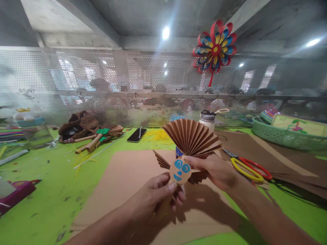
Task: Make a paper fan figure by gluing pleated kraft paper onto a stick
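I hold a brown paper bird (187, 149) up over the table: a pleated fan tail, small pleated wings and a round tan face with blue eyes. My left hand (158, 195) is closed around its lower body, thumb just under the face. My right hand (217, 168) pinches the base of the fan from the right. A large brown cardboard sheet (127, 177) lies flat beneath both hands on the green table (51, 197).
Scissors with red and yellow handles (249, 168) lie right of my hands on brown paper sheets (286, 160). A green basket (281, 136), a white bottle (208, 119), a black phone (136, 135), a brown paper craft (87, 131) and a perforated metal screen (127, 81) with a paper flower (214, 49) stand behind.
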### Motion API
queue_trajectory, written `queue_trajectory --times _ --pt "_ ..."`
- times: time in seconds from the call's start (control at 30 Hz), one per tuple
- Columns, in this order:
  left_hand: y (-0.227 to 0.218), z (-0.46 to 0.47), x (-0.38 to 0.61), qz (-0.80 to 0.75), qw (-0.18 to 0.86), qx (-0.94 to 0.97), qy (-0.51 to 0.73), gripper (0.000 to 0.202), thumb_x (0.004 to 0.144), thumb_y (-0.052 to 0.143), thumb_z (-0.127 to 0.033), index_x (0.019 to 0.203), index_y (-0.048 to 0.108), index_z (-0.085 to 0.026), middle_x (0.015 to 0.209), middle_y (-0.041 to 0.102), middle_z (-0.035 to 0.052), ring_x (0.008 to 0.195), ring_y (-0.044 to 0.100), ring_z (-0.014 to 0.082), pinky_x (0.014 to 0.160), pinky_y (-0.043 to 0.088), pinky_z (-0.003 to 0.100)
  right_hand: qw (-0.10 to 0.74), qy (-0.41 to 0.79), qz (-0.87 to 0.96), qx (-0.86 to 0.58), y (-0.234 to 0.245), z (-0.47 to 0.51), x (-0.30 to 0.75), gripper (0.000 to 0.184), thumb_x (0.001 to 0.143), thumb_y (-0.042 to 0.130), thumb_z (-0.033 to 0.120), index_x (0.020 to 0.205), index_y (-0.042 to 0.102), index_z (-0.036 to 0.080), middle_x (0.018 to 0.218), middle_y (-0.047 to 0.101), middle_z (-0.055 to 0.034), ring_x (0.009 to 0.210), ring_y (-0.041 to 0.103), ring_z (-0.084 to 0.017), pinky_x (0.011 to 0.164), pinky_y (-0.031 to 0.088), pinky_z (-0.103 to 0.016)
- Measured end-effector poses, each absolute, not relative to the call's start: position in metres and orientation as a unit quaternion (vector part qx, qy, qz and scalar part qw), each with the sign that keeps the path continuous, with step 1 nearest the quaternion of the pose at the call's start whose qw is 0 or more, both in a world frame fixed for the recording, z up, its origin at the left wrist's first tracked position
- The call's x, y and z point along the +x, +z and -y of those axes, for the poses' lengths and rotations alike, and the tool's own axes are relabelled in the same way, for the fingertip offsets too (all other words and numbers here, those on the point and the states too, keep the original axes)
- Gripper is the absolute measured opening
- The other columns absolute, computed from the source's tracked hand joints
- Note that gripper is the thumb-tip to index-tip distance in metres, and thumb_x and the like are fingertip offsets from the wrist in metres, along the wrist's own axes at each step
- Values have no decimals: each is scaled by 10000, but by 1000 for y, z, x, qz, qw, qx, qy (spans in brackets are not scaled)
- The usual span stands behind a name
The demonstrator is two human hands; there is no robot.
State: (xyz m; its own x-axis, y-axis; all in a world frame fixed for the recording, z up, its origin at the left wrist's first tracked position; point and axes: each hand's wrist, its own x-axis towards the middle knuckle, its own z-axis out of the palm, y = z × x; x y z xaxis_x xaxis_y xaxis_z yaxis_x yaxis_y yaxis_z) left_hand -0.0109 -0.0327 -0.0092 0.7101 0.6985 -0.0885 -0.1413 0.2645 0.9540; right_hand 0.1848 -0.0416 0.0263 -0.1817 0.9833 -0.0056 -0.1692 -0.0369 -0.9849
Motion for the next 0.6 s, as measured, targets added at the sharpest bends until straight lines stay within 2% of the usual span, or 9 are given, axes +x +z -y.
queue_trajectory --times 0.07,0.13,0.23,0.3,0.37,0.47,0.57,0.6 --pt "-10 33 -12 -257 745 551 274 257 849 583 -390 863 618 -135 750 635 60 604 555 113 562 399 208 478 599 502 -400 29 44 184 249 757 694 391 840 720 158 718 704 -39 578 608 -136 502 452 -240" --pt "-10 32 -13 -258 739 561 269 293 869 542 -422 859 616 -139 721 613 47 568 522 100 506 352 191 479 594 528 -372 32 45 183 256 778 671 415 807 709 164 645 668 -14 534 564 -116 479 416 -225" --pt "-7 30 -15 -275 722 568 282 312 869 534 -438 878 618 -138 787 616 54 586 507 89 504 347 177 503 573 536 -362 33 41 185 352 794 623 495 794 715 156 705 693 -52 649 618 -164 577 470 -272" --pt "-3 29 -16 -284 709 567 308 299 871 537 -426 891 613 -138 827 626 61 609 519 94 537 381 184 552 558 498 -368 28 35 186 437 804 571 556 763 715 146 754 709 -86 717 645 -200 668 500 -329" --pt "3 29 -17 -275 700 556 355 263 876 540 -394 888 598 -137 838 637 66 636 545 108 580 421 204 611 537 450 -368 20 29 185 444 805 562 558 715 703 147 749 710 -95 718 651 -211 706 508 -359" --pt "14 29 -20 -238 699 534 412 198 886 533 -317 881 582 -126 854 656 84 703 595 141 660 469 246 634 520 439 -367 5 25 176 346 812 588 460 717 698 146 769 706 -100 736 643 -215 695 510 -356" --pt "23 29 -23 -210 709 515 433 163 908 490 -257 899 567 -114 853 668 101 738 625 160 699 487 266 570 562 498 -334 -2 36 157 171 791 603 266 870 706 155 914 698 -101 848 635 -225 752 509 -367" --pt "25 29 -23 -207 712 507 440 150 914 477 -246 915 556 -118 846 670 99 732 631 162 698 492 271 545 584 514 -312 -3 41 150 209 759 605 192 947 695 175 975 690 -92 895 628 -227 772 508 -366"
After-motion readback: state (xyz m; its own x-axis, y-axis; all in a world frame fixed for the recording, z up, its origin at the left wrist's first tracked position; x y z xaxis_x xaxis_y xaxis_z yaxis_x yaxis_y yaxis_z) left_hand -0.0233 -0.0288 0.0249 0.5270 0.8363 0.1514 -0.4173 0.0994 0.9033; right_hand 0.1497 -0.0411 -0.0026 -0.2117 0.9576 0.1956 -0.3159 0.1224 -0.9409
